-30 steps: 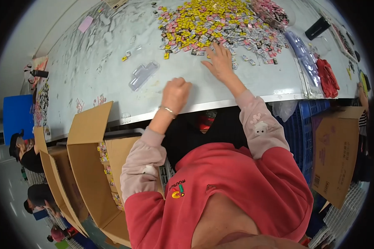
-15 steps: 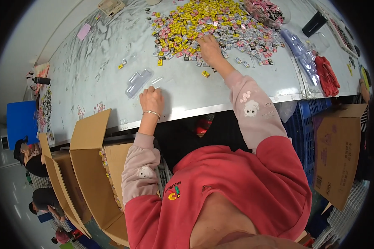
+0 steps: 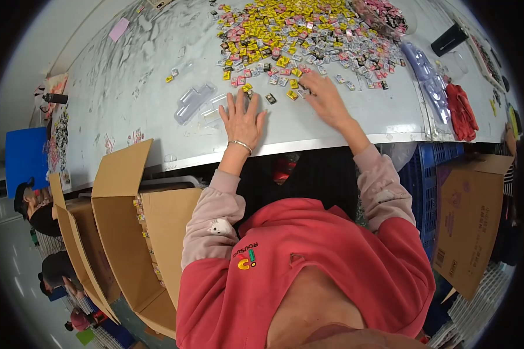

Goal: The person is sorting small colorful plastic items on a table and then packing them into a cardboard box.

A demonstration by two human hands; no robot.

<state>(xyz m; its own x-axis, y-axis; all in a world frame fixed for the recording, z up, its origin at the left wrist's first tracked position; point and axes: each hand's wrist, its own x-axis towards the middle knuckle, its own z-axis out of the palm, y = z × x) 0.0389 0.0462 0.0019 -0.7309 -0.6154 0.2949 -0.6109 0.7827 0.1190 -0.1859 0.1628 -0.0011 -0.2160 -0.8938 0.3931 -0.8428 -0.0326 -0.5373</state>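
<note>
A big heap of small yellow, pink, grey and black packets (image 3: 273, 32) covers the far middle of the table. My left hand (image 3: 243, 123) lies palm down near the table's front, fingers spread, its tips by a loose yellow packet (image 3: 247, 88). Over the heap's near edge reaches my right hand (image 3: 328, 100), palm down, fingers apart and slightly bent, with tips at a few packets; whether it pinches one is not visible. Between the hands lies a black packet (image 3: 271, 99). A clear stepped plastic tray (image 3: 193, 103) sits left of my left hand, a second clear plastic piece (image 3: 214, 110) beside it.
At the back right stands a clear bowl of packets (image 3: 384, 17). A black box (image 3: 449, 39), purple-tinted plastic trays (image 3: 428, 81) and a red cloth (image 3: 461, 113) lie on the right. Open cardboard boxes (image 3: 119, 215) stand below left, another carton (image 3: 470, 227) below right. People sit far left.
My right hand has drawn back toward me from inside the heap, and several packets now lie nearer. My left hand has moved right and forward, its fingers now spread.
</note>
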